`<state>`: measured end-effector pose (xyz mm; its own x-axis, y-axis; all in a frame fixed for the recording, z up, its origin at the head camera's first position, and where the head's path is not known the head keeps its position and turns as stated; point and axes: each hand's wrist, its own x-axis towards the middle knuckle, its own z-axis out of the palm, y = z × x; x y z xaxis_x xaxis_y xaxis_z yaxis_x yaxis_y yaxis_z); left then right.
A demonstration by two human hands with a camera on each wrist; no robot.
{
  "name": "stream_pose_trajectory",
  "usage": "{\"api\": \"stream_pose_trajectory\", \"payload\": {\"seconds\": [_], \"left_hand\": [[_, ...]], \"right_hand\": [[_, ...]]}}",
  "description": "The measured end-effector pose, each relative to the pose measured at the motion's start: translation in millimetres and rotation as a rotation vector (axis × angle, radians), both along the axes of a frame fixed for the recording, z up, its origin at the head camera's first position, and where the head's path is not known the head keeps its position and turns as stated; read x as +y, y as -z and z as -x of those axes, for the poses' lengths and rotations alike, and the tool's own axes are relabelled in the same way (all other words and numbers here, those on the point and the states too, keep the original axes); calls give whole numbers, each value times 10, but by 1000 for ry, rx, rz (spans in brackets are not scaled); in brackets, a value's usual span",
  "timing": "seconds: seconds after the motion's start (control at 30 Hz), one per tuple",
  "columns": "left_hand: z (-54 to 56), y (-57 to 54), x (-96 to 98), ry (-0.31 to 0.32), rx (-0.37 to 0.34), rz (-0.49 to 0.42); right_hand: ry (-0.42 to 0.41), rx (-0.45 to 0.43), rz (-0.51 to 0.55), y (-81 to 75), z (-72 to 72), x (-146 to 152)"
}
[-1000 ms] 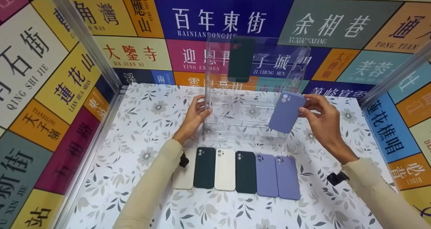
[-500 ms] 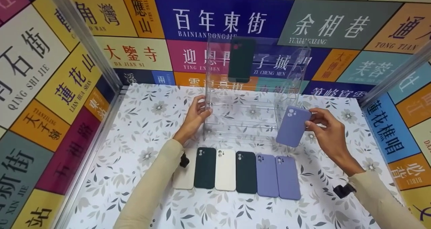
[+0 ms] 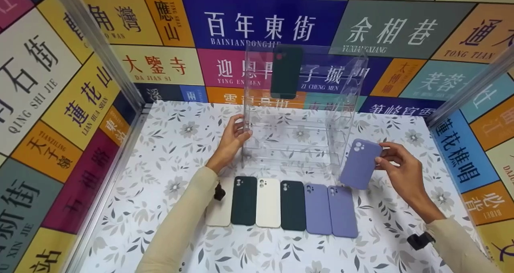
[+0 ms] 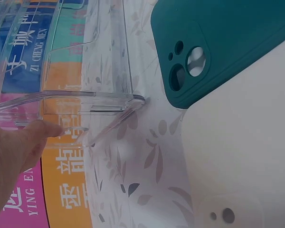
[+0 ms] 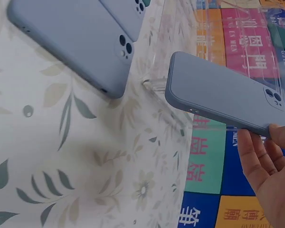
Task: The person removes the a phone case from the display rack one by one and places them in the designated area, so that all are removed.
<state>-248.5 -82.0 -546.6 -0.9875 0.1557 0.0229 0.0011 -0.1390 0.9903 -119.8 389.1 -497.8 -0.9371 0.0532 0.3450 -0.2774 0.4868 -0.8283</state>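
In the head view my right hand point(image 3: 401, 170) pinches a purple phone case point(image 3: 361, 164) by its upper right edge, to the right of the clear acrylic rack point(image 3: 333, 138). The right wrist view shows thumb and fingers on the edge of that case point(image 5: 218, 90), near its camera holes. My left hand point(image 3: 229, 144) grips the rack's left side; in the left wrist view its thumb lies on the clear wall point(image 4: 76, 135). A dark green case point(image 3: 287, 73) leans upright on the rack's top tier. The lower tiers show no case.
Before the rack lies a row of cases on the floral cloth point(image 3: 176, 241): off-white point(image 3: 220, 212), dark green point(image 3: 244, 200), off-white point(image 3: 268, 202), dark green point(image 3: 292, 205), then purple point(image 3: 318, 210) and purple point(image 3: 342, 212). Sign-covered walls point(image 3: 265, 20) enclose the back and sides.
My right hand has moved right and toward the front with the purple phone case, away from the rack. My left hand has stayed on the rack's side. The row of cases is unchanged.
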Motion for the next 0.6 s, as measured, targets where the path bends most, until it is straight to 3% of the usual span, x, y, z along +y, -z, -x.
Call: {"api": "stream_pose_trajectory", "payload": {"seconds": [0.37, 0.6], "left_hand": [[-9, 8, 0, 6, -13, -15], [5, 20, -1, 3, -12, -25]], "right_hand": [[25, -58, 12, 135, -98, 246], [0, -131, -97, 204, -199, 417]]}}
